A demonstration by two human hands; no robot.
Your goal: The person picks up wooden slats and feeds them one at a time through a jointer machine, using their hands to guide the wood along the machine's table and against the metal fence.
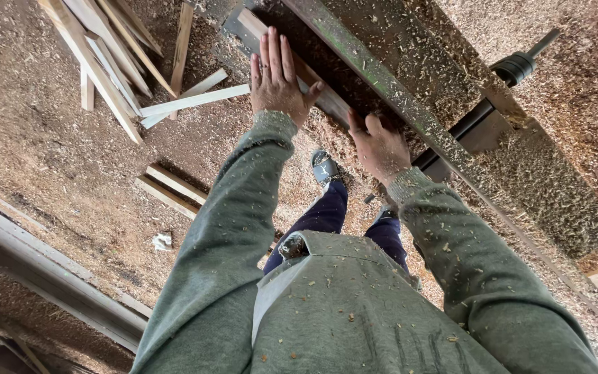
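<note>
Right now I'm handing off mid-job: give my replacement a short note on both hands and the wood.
Left hand: flat, palm down on the wooden strip, fingers spread, no closed grip.
Right hand: pressed on the near end of the same strip, at the machine bed's edge.
The strip lies along the sawdust-covered machine bed, beside its long metal rail.
Done: a pile of cut slats lies on the sawdust floor to the left; two more boards lie nearer.
Left: the strip is still on the bed under both hands.
</note>
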